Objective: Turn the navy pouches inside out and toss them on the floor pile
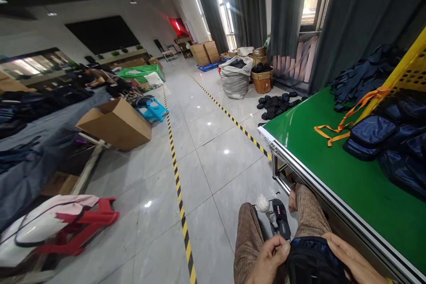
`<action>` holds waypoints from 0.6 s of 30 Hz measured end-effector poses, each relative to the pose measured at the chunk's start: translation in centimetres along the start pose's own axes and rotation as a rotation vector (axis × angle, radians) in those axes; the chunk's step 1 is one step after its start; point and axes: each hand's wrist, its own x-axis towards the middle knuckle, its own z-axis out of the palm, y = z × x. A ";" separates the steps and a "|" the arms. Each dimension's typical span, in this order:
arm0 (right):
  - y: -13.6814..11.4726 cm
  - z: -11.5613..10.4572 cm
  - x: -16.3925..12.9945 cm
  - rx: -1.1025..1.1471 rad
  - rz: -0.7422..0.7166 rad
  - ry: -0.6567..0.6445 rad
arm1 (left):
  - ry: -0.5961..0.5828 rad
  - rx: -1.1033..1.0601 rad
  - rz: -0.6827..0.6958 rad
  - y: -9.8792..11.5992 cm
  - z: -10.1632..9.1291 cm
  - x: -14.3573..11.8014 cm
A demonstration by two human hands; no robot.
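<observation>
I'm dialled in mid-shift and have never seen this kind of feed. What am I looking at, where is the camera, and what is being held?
There is no machine here: a person wears one camera on the head, tilted down and sideways, so the room looks slanted. At the bottom you see that person's own left hand and right hand, both gripping a dark pouch over the lap. The knees, in brown patterned trousers, point at a tiled floor with sandals. To the right is a green table carrying more navy pouches and an orange strap. Across the striped floor tape stands a cardboard box.
</observation>
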 end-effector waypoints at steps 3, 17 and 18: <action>0.1 0.7 -0.2 0.127 0.041 0.036 | -0.004 0.000 0.070 -0.2 0.6 0.6; -2.0 2.0 1.3 0.276 0.075 -0.171 | -0.122 0.090 -0.124 2.0 3.2 3.5; -1.3 1.7 2.0 0.198 0.050 -0.165 | -0.087 0.159 -0.119 2.0 3.3 4.0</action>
